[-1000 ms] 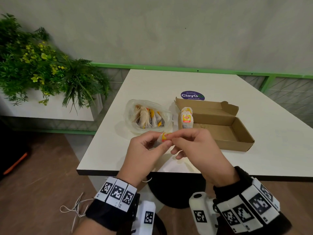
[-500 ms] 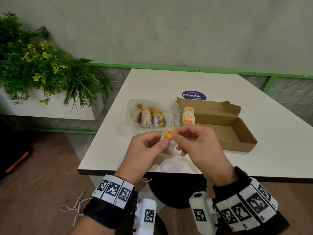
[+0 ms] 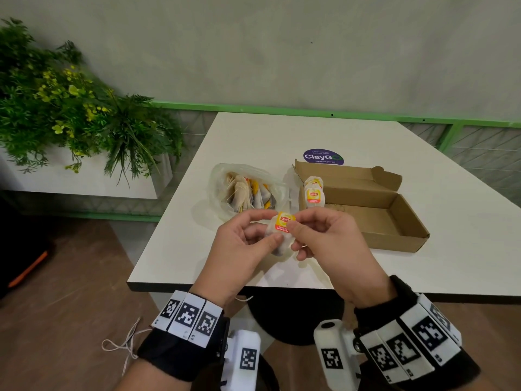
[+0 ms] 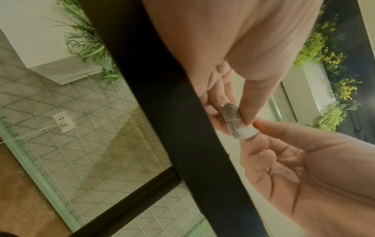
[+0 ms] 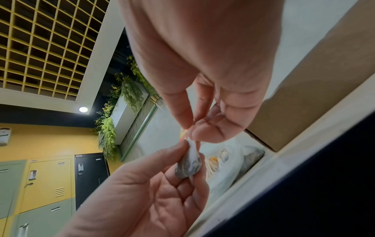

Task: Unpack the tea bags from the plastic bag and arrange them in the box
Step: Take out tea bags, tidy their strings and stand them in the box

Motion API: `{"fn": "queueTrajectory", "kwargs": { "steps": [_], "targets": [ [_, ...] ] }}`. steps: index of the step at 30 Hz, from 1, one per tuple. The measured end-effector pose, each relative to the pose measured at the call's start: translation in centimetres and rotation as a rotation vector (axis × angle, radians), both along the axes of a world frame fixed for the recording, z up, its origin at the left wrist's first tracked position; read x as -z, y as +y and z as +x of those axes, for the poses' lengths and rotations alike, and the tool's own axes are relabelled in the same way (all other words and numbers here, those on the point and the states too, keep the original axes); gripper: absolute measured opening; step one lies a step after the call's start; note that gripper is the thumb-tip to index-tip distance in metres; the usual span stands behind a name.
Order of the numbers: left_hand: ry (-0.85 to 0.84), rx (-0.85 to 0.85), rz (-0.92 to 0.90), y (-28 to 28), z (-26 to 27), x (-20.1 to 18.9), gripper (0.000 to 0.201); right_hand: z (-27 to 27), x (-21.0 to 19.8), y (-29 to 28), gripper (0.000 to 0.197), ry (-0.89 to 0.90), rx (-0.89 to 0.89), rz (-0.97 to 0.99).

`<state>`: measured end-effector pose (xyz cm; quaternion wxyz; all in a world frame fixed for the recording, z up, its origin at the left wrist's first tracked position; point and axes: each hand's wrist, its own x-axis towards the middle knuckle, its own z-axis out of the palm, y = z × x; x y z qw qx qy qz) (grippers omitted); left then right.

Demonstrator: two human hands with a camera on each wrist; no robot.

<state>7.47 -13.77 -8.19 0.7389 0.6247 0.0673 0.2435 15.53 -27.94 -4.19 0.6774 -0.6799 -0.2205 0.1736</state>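
A white tea bag [image 3: 277,244] with a yellow and red tag [image 3: 284,221] hangs above the table's near edge, held by both hands. My left hand [image 3: 271,227] pinches its pouch between thumb and fingers. My right hand [image 3: 295,224] pinches the tag end. The left wrist view shows the dark pouch [image 4: 232,118] under my left thumb. In the right wrist view the pouch [image 5: 189,163] hangs below my right fingertips. A clear plastic bag [image 3: 248,193] holding several tea bags lies left of the open brown cardboard box [image 3: 375,218]. Tea bags [image 3: 314,193] stand at the box's left end.
The white table [image 3: 352,136] bears a round purple sticker [image 3: 323,157] behind the box. A planter with green foliage [image 3: 70,117] stands to the left, beyond the table. A green rail [image 3: 282,110] runs along the wall. Brown floor lies below the near edge.
The tag has turned up to face me, and the pouch now shows below it between my hands. Both hands have drifted slightly away from me; bag and box are unmoved.
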Motion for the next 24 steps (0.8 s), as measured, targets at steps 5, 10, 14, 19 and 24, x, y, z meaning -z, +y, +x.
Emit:
{"fn": "queueTrajectory", "kwargs": {
  "steps": [5, 10, 14, 19, 24],
  "targets": [
    [-0.004, -0.002, 0.002, -0.18, -0.05, -0.13, 0.039, -0.01, -0.17, -0.03, 0.006, -0.008, -0.008, -0.031],
    [-0.026, -0.065, 0.03, -0.27, 0.14, 0.07, 0.039, -0.03, -0.1, 0.11, 0.006, -0.024, 0.026, -0.049],
    [-0.07, -0.135, 0.141, -0.66, 0.07, 0.55, 0.019, -0.25, -0.2, 0.18, 0.005, -0.026, 0.035, -0.027],
    [-0.098, -0.151, 0.22, -0.63, 0.22, 0.82, 0.011, -0.36, -0.43, 0.02, 0.019, -0.091, 0.019, 0.012],
    [-0.077, -0.144, 0.158, -0.48, 0.24, 0.84, 0.009, -0.5, -0.23, 0.09, 0.021, -0.227, -0.02, -0.019]
  ]
}}
